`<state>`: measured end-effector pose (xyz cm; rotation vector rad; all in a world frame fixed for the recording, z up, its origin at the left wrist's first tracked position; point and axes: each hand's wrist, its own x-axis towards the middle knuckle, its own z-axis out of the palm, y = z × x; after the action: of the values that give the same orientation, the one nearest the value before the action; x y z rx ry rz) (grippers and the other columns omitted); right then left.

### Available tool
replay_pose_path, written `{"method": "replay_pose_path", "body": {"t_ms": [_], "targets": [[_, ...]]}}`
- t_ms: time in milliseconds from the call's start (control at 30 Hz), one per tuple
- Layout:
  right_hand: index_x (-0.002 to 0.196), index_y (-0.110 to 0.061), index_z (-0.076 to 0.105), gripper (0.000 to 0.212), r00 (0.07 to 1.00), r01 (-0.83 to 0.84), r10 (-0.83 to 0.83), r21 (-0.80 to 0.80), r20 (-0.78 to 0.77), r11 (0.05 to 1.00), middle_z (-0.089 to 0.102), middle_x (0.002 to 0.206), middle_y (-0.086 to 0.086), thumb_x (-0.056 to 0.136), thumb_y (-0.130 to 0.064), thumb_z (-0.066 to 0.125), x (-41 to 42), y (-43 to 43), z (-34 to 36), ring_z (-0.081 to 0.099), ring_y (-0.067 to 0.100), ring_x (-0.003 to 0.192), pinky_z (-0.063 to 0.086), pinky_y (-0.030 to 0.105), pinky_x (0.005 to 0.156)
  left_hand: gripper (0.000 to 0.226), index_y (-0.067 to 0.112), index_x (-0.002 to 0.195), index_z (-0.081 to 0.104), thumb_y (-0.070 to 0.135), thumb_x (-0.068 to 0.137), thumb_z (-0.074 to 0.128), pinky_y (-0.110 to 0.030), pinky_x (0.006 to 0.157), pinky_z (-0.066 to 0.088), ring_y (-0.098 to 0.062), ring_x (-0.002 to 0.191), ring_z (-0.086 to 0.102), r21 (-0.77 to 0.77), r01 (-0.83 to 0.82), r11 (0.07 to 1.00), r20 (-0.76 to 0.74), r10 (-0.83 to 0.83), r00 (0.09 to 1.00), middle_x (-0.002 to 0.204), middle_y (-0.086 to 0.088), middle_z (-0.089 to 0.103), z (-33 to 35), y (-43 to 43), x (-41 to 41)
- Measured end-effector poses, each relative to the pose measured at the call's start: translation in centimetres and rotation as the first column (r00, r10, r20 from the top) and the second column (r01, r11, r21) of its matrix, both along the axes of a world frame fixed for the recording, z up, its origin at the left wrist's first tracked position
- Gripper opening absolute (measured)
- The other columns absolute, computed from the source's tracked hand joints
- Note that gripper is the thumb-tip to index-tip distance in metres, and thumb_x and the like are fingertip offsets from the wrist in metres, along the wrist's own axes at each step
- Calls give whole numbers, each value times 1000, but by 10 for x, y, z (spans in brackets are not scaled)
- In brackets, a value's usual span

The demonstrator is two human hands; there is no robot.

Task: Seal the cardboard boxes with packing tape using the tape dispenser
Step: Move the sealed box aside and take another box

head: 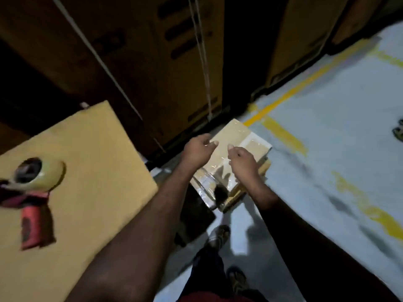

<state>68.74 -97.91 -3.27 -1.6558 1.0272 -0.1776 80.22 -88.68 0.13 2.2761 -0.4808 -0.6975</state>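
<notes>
Risk: taped cardboard box [231, 134] sits skewed on stack [233, 200], may slide off. Left hand [197, 149] loosely curled, empty; right hand [242, 162] curled, contents unclear.
</notes>
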Motion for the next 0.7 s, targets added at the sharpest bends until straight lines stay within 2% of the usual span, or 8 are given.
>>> {"method": "replay_pose_path", "body": {"t_ms": [100, 167, 233, 300, 433, 533, 633, 700], "targets": [[86, -23, 62, 45, 987, -131, 127, 38, 103, 991, 69, 95, 5, 93, -62, 42, -19, 37, 37, 66, 27, 92, 55, 52, 85, 53, 14, 136, 64, 47, 94, 66, -43, 103, 52, -20, 115, 66, -115, -144, 983, 13, 147, 989, 129, -6, 69, 35, 57, -43], [84, -24, 62, 49, 967, -216, 206, 56, 148, 975, 70, 96, 5, 87, -68, 39, -34, 64, 60, 67, 27, 92, 55, 55, 85, 50, 16, 135, 66, 46, 95, 66, -39, 101, 53, -20, 115, 68, -133, -218, 967, 23, 223, 975, 128, -4, 71, 54, 95, -69], [91, -21, 66, 56, 947, -284, 268, 70, 175, 956, 70, 96, 4, 86, -70, 39, -46, 91, 75, 67, 25, 92, 56, 53, 86, 42, 16, 133, 67, 39, 98, 65, -35, 101, 52, -18, 114, 67, -138, -256, 957, 51, 265, 963, 127, -3, 71, 69, 130, -92], [91, -22, 66, 45, 919, -354, 332, 77, 215, 932, 71, 94, 2, 96, -61, 43, -56, 117, 83, 67, 23, 90, 55, 45, 83, 35, 15, 129, 70, 33, 99, 66, -31, 98, 52, -16, 111, 67, -166, -335, 927, 39, 346, 937, 121, -2, 73, 77, 160, -113], [87, -29, 67, 35, 854, -487, 456, 76, 251, 870, 72, 93, -3, 101, -54, 46, -67, 173, 93, 68, 16, 87, 54, 42, 79, 31, 14, 124, 72, 29, 98, 67, -37, 99, 55, -17, 108, 70, -243, -502, 830, -2, 517, 856, 116, -4, 75, 82, 218, -147], [90, -24, 68, 32, 783, -597, 551, 102, 291, 795, 72, 91, -2, 103, -45, 48, -75, 218, 98, 68, 16, 84, 52, 38, 75, 31, 16, 124, 73, 31, 97, 68, -35, 94, 57, -15, 103, 72, -267, -587, 764, -23, 604, 796, 114, -2, 76, 81, 266, -177], [109, -22, 66, 28, 696, -702, 643, 116, 320, 702, 72, 100, -1, 104, -41, 46, -87, 267, 105, 69, 15, 89, 53, 32, 75, 31, 15, 126, 71, 29, 98, 67, -25, 85, 57, -8, 92, 73, -289, -675, 679, -63, 690, 721, 112, 0, 76, 76, 322, -207], [108, -22, 65, 26, 643, -754, 698, 98, 315, 650, 72, 102, 0, 104, -40, 46, -94, 303, 106, 70, 15, 90, 54, 34, 75, 33, 16, 127, 70, 30, 98, 67, -26, 88, 57, -8, 95, 73, -296, -733, 612, -92, 746, 660, 115, 0, 75, 71, 363, -230]]}}
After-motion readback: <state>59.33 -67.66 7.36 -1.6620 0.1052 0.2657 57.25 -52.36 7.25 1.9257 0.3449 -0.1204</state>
